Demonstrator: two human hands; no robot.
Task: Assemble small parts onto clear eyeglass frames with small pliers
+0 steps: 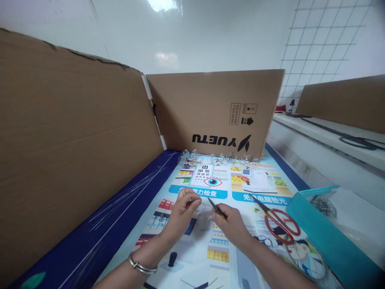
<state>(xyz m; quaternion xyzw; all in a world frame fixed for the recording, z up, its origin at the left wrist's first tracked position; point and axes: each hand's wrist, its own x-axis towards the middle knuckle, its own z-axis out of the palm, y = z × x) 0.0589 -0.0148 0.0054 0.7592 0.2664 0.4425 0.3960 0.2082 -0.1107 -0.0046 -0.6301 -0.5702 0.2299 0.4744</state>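
Note:
My left hand (185,205) is closed, thumb and fingertips pinched together. What it pinches is too small to make out; faint thin loops, like fine wire, show between the two hands. Wrapped round a slim dark pointed tool (217,208), perhaps pliers or tweezers, is my right hand (233,225). The tool's tip points up and left, toward my left fingertips, a short gap away. Both hands are above a printed poster sheet (198,237). To the right of my right hand lie red-handled scissors (281,224).
Along the back lies a tangle of small wire pieces (219,159), below an upright cardboard panel (180,108). Another cardboard wall (75,140) stands left. At right are a teal-edged clear bag (323,230) with metallic bits and a round clear dish (309,261). Loose strands (120,192) lie left.

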